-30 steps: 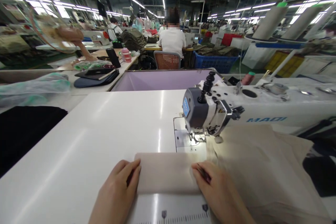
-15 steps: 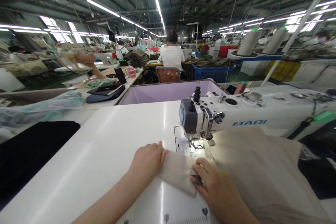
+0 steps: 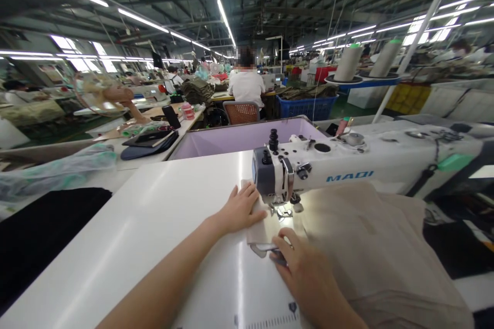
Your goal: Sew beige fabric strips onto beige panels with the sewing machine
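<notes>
My left hand [image 3: 241,211] lies flat with fingers apart on a beige fabric piece [image 3: 266,231], just left of the presser foot of the white sewing machine [image 3: 347,164]. The cloth now lies under the needle area. My right hand [image 3: 304,267] is curled at the near edge of the cloth, thumb and fingers closed around a small dark metal tool [image 3: 280,258] that looks like thread snips, mostly hidden by the fingers. A larger spread of beige fabric [image 3: 366,236] lies right of the needle, under the machine arm and beside my right hand.
A lilac-lined bin [image 3: 231,139] sits behind the white table [image 3: 154,216]. Black cloth [image 3: 50,236] lies at the left. Thread cones [image 3: 348,64] stand at the back right. A person in a white shirt [image 3: 247,86] sits ahead, facing away.
My left hand has moved forward and right, taking the fabric piece under the presser foot. My right hand stays at its near edge, still around the dark tool. The view has shifted slightly.
</notes>
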Demonstrator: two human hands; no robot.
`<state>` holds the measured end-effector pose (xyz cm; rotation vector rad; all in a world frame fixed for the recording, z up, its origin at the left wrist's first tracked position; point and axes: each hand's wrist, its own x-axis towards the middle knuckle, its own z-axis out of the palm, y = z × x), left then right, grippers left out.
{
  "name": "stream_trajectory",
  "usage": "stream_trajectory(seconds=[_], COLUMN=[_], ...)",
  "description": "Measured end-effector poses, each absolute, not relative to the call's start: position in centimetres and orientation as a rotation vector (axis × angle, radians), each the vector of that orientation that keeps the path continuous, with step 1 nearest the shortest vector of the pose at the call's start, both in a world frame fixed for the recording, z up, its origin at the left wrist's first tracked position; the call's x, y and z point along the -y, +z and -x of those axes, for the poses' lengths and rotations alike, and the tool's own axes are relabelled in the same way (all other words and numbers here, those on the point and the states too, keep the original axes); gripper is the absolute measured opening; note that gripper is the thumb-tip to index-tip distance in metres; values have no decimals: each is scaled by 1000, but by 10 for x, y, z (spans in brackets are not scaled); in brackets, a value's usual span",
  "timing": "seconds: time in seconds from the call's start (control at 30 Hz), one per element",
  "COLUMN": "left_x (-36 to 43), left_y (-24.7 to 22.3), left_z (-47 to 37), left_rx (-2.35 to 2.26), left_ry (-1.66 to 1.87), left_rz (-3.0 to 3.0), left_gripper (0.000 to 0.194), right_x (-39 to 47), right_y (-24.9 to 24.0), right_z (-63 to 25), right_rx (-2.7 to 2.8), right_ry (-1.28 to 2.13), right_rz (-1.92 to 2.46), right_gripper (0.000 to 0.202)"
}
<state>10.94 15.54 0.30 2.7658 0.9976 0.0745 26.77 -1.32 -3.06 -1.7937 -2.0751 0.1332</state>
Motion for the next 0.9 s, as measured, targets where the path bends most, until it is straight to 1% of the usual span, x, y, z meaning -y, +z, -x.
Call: stream_trajectory(seconds=[0.13, 0.4, 0.57, 0.67, 0.9], left_x=[-161, -156, -156, -156, -159], left_y=[4, 7, 3, 0, 1], left_z=[-113, -113, -113, -112, -112], left_rx=[-938, -988, -1006, -1028, -1045], left_ry=[137, 162, 186, 182, 160], left_rz=[-2764, -2738, -2755, -2755, -2749], left_gripper=[49, 47, 43, 45, 51], right_x=[13, 13, 12, 12, 7], right_y=[-32, -32, -39, -41, -30], right_z=[-270, -270, -270, -272, -275], right_rx=[2061, 2059, 2040, 2045, 2117], right_ry=[175, 143, 104, 110, 179], right_rz=[1769, 1758, 1762, 1761, 1773], right_gripper=[21, 19, 22, 23, 17])
